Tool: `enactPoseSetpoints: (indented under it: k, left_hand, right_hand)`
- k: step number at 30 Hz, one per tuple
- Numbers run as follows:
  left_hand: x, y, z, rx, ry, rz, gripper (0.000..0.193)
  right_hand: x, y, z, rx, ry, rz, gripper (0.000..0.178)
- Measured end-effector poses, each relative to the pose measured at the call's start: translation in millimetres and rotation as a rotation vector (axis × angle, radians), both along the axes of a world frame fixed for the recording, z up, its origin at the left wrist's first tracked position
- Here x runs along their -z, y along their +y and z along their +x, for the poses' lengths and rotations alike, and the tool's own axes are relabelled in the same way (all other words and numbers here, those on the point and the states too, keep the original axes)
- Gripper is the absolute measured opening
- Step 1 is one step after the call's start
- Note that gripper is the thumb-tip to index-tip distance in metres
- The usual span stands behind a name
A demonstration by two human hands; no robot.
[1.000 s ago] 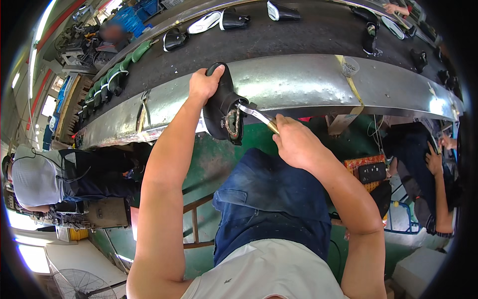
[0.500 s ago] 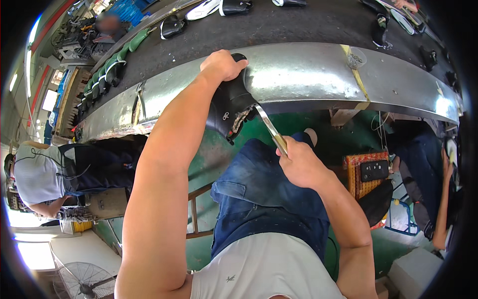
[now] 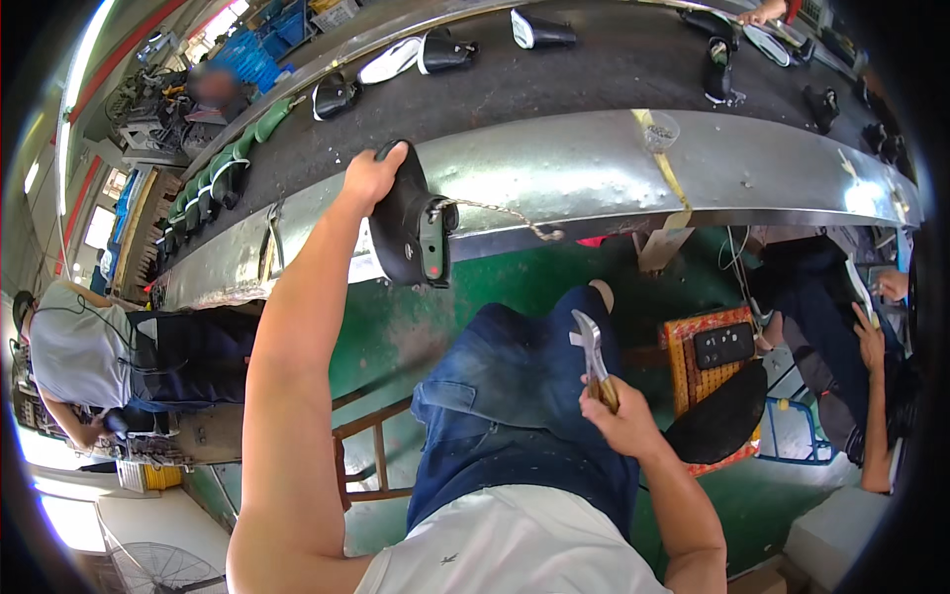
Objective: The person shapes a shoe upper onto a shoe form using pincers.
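My left hand [image 3: 376,175] grips the upper end of a black shoe upper [image 3: 398,223] stretched over a green last [image 3: 432,243]. The shoe is tilted against the metal edge of the bench, its green underside turned to the right. From its opening a twisted, speckled cord [image 3: 495,209] sticks out to the right, its frayed end hanging free in the air. Lower right, above my thigh, my right hand [image 3: 623,416] is closed round the handles of lasting pliers [image 3: 594,356]. The curved metal jaws point up and away from the shoe.
Along the dark conveyor belt [image 3: 594,84] lie several black and white shoe uppers [image 3: 445,51] and green lasts [image 3: 267,121]. A clear cup [image 3: 660,131] stands on the metal ledge [image 3: 554,148]. One person [image 3: 84,337] works at left, another [image 3: 831,327] sits at right.
The pliers have come off the shoe and moved down to the right. A cord now trails from the shoe. My left hand has shifted left and turned the shoe, showing its green underside.
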State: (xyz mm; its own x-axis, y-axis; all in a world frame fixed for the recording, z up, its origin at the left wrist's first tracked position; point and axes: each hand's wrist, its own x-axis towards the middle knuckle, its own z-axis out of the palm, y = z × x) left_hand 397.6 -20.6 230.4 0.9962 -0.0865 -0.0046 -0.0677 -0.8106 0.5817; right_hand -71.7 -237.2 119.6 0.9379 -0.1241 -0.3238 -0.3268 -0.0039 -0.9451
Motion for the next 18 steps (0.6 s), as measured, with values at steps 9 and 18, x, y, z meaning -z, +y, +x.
enactPoseSetpoints:
  k: [9, 18]
  left_hand:
    - [86, 35, -216, -0.123, 0.579, -1.177, 0.058]
    - [168, 64, -341, 0.272, 0.434, -0.325, 0.093]
  right_hand:
    - [-28, 50, 45, 0.007, -0.323, -0.077, 0.094]
    - [-5, 45, 37, 0.076, -0.268, 0.120, 0.050]
